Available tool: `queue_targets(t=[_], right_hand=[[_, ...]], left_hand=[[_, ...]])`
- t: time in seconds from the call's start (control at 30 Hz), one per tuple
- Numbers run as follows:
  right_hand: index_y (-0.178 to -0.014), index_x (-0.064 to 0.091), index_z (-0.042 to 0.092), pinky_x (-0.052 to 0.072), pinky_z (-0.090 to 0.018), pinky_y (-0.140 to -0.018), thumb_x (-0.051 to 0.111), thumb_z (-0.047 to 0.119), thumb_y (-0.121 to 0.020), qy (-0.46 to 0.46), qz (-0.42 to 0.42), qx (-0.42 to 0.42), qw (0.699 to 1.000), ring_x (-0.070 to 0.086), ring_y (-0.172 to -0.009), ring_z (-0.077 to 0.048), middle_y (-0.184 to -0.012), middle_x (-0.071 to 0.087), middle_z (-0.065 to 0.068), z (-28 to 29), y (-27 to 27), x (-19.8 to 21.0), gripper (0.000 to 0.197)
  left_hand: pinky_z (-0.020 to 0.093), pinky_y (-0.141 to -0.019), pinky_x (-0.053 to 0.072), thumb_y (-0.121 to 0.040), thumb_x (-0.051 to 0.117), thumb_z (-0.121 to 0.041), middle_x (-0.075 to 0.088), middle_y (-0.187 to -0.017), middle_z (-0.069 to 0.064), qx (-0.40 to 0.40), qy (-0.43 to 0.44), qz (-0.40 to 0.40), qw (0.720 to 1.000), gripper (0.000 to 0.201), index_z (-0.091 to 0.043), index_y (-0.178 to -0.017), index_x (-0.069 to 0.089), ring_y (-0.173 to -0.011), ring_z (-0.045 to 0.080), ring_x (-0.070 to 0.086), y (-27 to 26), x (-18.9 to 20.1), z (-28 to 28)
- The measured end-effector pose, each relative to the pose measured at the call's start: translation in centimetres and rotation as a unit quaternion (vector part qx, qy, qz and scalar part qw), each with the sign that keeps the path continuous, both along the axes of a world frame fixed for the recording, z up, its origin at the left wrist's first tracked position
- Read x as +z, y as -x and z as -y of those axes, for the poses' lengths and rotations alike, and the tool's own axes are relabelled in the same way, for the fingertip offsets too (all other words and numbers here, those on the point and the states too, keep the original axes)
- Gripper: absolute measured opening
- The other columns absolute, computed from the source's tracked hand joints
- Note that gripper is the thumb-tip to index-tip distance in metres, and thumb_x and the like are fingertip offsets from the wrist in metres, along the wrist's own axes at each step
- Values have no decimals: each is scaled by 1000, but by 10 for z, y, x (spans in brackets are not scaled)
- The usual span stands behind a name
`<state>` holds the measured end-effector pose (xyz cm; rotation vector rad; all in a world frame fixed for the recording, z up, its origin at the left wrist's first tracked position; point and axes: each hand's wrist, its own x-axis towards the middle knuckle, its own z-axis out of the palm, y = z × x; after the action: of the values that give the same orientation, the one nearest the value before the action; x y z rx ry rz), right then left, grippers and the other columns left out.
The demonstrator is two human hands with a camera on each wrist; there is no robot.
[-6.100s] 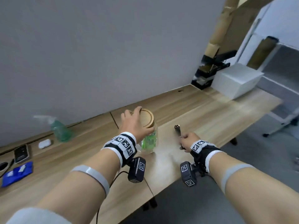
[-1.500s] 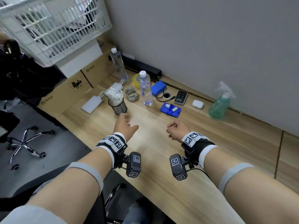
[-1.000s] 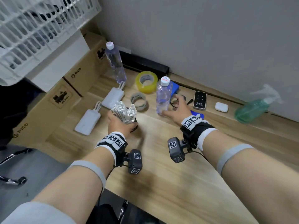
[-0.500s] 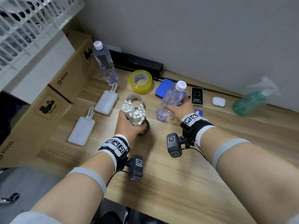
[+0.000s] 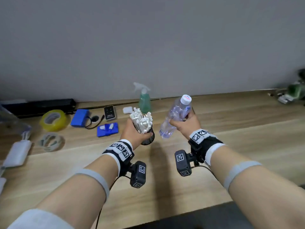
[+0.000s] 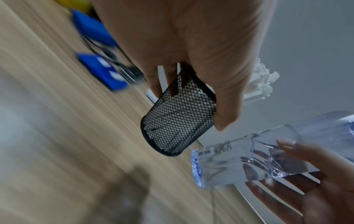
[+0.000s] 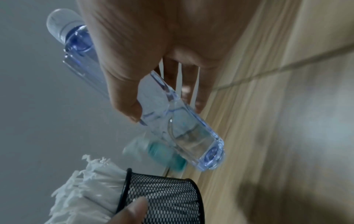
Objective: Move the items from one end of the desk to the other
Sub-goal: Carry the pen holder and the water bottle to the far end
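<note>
My left hand grips a black mesh cup stuffed with white paper-wrapped sticks, held off the wooden desk. The left wrist view shows thumb and fingers curled round the mesh cup. My right hand grips a clear water bottle with a white cap, tilted, cap up and to the right, also lifted. In the right wrist view the water bottle lies across the fingers, with the mesh cup just below it.
On the desk's left lie a yellow tape roll, a clear tape ring, a blue box, a blue pack, a black remote, a white earbud case and white power banks. A green spray bottle stands by the wall.
Both hands reached in, took hold of the mesh cup and the bottle, and lifted them off the desk. They have since carried them to the right, and my view has swung right too.
</note>
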<state>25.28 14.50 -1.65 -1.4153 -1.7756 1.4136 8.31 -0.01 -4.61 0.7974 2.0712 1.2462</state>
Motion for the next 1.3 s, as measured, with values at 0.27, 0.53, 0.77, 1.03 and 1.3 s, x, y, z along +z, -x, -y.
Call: queue_targets(t=[0.27, 0.53, 0.77, 1.03, 1.3], right_hand=[[-109, 57, 26, 41, -23, -76, 82, 23, -74, -63, 24, -78, 995, 58, -76, -1, -87, 62, 14, -89, -259, 38, 44], [-108, 62, 20, 45, -26, -79, 82, 25, -72, -71, 61, -192, 977, 65, -91, -20, -96, 68, 4, -148, -430, 52, 41], [-118, 61, 22, 53, -34, -91, 88, 32, -66, -74, 86, -244, 963, 67, -97, -21, -110, 72, 1, -229, -522, 32, 60], [-107, 59, 26, 45, -27, -86, 88, 29, -69, -71, 107, -251, 959, 63, -93, -17, -101, 67, 5, -370, -587, 11, 48], [-117, 62, 17, 37, -22, -83, 83, 26, -77, -62, 133, -227, 963, 55, -90, -14, -97, 60, 6, -480, -636, 7, 46]], left_hand=[[35, -96, 51, -57, 93, -27, 61, -112, -9, -101, -25, -15, 994, 85, -23, -124, 42, -103, 13, 62, -231, 23, -142], [27, -90, 44, -62, 93, -17, 57, -114, -5, -190, -46, 10, 981, 85, -12, -130, 42, -104, 15, 59, -385, 44, -244], [34, -95, 50, -61, 93, -18, 60, -113, -8, -255, -41, 21, 966, 82, -24, -125, 43, -102, 16, 62, -467, 29, -340], [33, -93, 49, -56, 94, -27, 61, -120, -7, -260, 0, 0, 966, 90, -22, -133, 46, -104, 15, 59, -523, -13, -480], [37, -100, 49, -56, 93, -34, 61, -128, -6, -248, 73, -24, 966, 96, -24, -137, 43, -113, 18, 60, -562, -32, -565]])
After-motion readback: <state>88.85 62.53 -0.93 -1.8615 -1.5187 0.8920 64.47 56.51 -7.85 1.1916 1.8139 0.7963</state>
